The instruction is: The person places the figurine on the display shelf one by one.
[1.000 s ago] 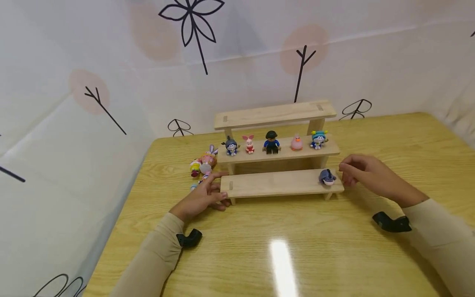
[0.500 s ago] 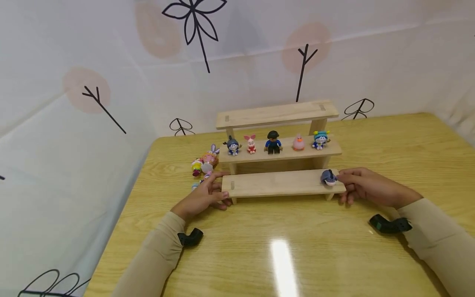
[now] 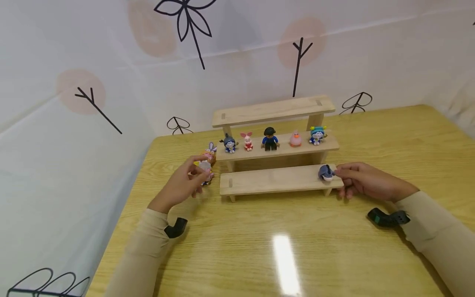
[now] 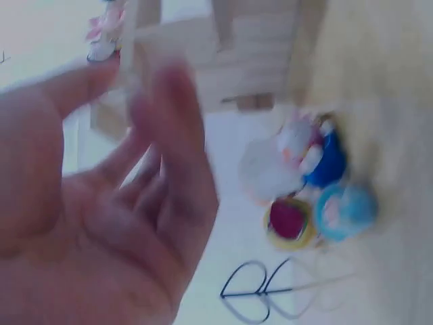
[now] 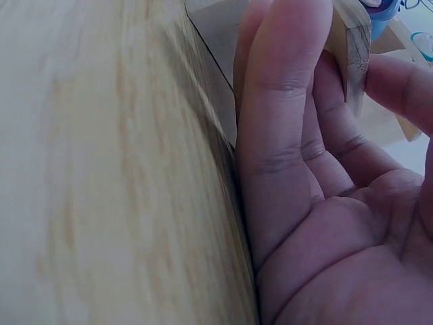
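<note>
A three-tier wooden display shelf [image 3: 274,180] stands on the table. My right hand [image 3: 365,180] grips the right end of its lowest board, with the thumb at the board's edge and the fingers underneath, as the right wrist view shows. Close to that thumb sits a blue-grey donkey figurine [image 3: 326,173]. My left hand [image 3: 179,184] is off the shelf's left side, fingers loosely bent and holding nothing. It partly covers a heap of small toy figures. In the left wrist view, a blue-clad figurine [image 4: 330,161] and a light-blue one [image 4: 346,210] lie in that heap.
Along the middle board stand a dark-haired figurine [image 3: 229,144], a piglet figurine [image 3: 247,142], a black-capped toy man [image 3: 270,139], a pink bird [image 3: 295,139] and a teal-hatted figurine [image 3: 317,136]. A patterned white cloth [image 3: 245,74] hangs behind the table.
My left hand has let go of the lowest board's left end and moved left toward the heap. My right hand has come in to grip the board's right end.
</note>
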`<state>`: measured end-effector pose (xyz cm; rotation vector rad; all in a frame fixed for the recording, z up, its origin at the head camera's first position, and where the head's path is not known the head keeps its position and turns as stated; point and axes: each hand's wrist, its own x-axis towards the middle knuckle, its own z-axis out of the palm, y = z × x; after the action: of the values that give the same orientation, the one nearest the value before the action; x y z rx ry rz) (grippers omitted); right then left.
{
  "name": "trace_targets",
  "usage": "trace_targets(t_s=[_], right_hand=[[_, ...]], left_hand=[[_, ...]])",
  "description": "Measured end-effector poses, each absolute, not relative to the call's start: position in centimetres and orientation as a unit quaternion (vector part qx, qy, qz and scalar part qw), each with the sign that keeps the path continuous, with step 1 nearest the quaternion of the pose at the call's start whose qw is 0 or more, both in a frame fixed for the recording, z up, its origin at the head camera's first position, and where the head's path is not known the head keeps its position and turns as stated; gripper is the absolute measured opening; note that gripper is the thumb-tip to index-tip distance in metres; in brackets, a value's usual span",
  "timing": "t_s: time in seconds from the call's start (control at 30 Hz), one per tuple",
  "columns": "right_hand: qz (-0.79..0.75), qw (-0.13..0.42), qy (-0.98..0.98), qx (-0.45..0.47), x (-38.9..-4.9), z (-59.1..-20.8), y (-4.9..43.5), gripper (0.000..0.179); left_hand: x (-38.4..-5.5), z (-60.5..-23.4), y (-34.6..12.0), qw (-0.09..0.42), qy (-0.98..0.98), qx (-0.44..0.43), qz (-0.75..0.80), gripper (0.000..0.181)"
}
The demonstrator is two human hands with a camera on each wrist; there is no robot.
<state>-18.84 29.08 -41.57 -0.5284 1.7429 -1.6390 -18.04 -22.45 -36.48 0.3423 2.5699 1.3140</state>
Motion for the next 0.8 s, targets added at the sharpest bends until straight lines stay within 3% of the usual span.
trace_targets(t_s=[0.13,0.27,0.67,0.8], right_hand=[[-0.627,0.328,0.68,-0.192,-18.9,-41.5,29.1,0.028],[-0.627,0.323,0.683,-0.191,-18.8,-41.7,29.1,0.028],[-0.625,0.325,0.686,-0.183,-18.8,-41.8,28.9,0.03],[-0.624,0.322,0.689,-0.18,-18.8,-41.8,28.8,0.029]], left_hand=[[-19.5,-36.2,-23.4,0.014,0.917,0.076,0.39,0.044],[-21.1,-37.0,-24.2,-0.019,0.936,0.045,0.348,0.041],[-23.1,-39.2,-24.8,0.078,0.945,0.034,0.317,0.053],[-23.0,-39.4,-24.9,0.083,0.944,0.034,0.317,0.053]])
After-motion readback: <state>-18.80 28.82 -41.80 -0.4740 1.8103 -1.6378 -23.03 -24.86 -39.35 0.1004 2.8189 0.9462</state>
